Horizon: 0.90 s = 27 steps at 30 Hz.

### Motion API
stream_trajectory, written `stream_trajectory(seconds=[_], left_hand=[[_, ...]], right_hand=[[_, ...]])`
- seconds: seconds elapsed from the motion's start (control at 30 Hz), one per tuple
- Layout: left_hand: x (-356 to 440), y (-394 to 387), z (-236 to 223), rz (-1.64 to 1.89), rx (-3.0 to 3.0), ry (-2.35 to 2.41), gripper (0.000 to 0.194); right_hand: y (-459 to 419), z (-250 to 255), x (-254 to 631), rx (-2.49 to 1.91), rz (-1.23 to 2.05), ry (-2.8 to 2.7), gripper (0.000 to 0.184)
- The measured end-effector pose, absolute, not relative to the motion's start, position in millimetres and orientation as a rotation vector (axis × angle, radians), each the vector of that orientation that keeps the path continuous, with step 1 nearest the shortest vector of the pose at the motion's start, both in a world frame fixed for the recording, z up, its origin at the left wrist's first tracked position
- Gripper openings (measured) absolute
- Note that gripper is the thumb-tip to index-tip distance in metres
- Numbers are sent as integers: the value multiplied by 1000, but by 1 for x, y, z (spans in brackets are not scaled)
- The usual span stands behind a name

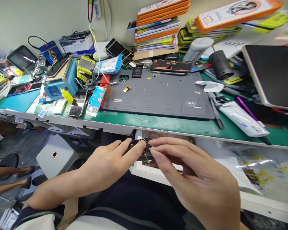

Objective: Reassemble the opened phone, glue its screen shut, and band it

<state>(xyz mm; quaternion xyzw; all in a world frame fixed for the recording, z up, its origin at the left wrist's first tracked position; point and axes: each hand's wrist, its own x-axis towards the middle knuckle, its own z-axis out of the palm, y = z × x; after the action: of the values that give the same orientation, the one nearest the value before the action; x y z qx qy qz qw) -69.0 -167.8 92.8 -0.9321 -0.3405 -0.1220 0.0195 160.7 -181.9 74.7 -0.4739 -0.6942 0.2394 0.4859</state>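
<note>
Black and glossy, the small flat part (144, 151) sits pinched between both our hands, held in the air below the front edge of the bench (158, 126) and above our lap. Thin yellow lines cross its surface (a flex strip or tape, too small to tell which).

Position: the part's long axis runs roughly left to right, from one hand to the other. Our left hand (105, 166) comes in from the left, with the thumb and forefinger pressed onto the part's left end and the other fingers loosely curled. Our right hand (196, 182) comes in from the right and slightly nearer to us; its forefinger and thumb close on the right end, fingertips touching the yellow strip, the remaining fingers fanned beneath. Both hands touch the part, so neither is nearer.

Surroundings: well apart, up on the green bench top, lies a dark grey matte work mat (158, 95), rubbery in look, with a small gold flex piece (127, 89) on it. A phone (77, 104) with a reflective face lies left of the mat, beside a blue-and-white packet (96, 100). A white tube (242, 118) and black tweezers (216, 110) lie to the right. Stacked orange and yellow boxes (158, 25) stand at the rear.
</note>
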Motion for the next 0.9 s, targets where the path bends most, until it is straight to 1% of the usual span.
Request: stream_trajectory(seconds=[0.13, 0.27, 0.47, 0.53, 0.6, 0.63, 0.7, 0.73, 0.77, 0.83, 0.87, 0.9], left_hand=[[-70, -171, 88, -343, -2911, -1150, 54], [-68, -172, 78, -367, -2935, -1273, 58], [-64, -173, 73, -460, -2897, -1333, 54], [-64, -175, 74, -553, -2907, -1340, 55], [-65, -178, 74, -690, -2942, -1397, 59], [-65, -180, 73, -766, -2966, -1465, 60], [-65, -185, 71, -950, -2982, -1717, 58], [-64, -188, 70, -1085, -2950, -1904, 53], [-61, -191, 68, -1272, -2886, -2111, 46], [-53, -196, 63, -1847, -2610, -2502, 34], [-47, -199, 61, -2208, -2368, -2644, 35], [-40, -200, 59, -2557, -2065, -2733, 39]], right_hand=[[-182, 75, 159, -1113, 207, -1872, 17], [-179, 74, 153, -1087, -24, -1979, 20], [-175, 75, 142, -1125, -137, -2054, 14], [-175, 79, 142, -1118, -138, -2064, 13], [-180, 84, 147, -1104, -119, -2062, 19], [-184, 85, 150, -1103, -100, -2053, 26], [-197, 82, 158, -1144, 9, -1980, 39], [-204, 76, 162, -1193, 118, -1904, 42], [-210, 69, 164, -1261, 285, -1785, 40], [-221, 48, 165, -1365, 786, -1449, 28], [-224, 37, 163, -1360, 1076, -1263, 28], [-226, 27, 159, -1309, 1326, -1121, 35]])
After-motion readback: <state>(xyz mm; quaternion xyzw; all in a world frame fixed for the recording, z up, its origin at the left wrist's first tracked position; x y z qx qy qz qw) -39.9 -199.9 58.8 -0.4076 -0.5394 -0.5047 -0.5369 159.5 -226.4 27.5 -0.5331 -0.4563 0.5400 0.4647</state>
